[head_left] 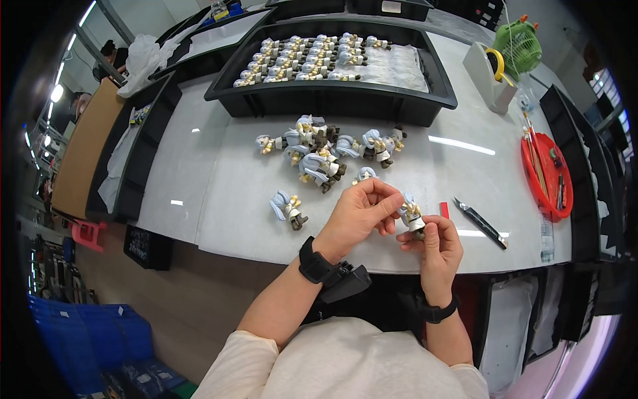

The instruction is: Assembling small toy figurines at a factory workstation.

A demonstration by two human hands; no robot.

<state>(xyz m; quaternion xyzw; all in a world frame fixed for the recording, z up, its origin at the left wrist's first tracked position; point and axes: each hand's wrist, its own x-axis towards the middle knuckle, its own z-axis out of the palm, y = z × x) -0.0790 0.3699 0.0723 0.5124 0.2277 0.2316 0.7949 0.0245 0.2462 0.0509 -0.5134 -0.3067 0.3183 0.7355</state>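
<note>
I count two hands (355,216), one held figurine (413,217); from it, one knife (484,226) at three o'clock, one fan (518,48) at one, uncountable piled figurines (318,166) at ten.

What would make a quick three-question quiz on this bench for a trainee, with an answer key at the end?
1. Multiple choice: what does the person's right hand hold?
A) a screwdriver
B) a pale-haired figurine
C) a paper cup

2. True or false: the black utility knife lies on the white table, outside the round red basket.

3. Fill in the blank: the fan near the table's far right corner is ____ in colour.

Key: 1. B; 2. True; 3. green.
</note>
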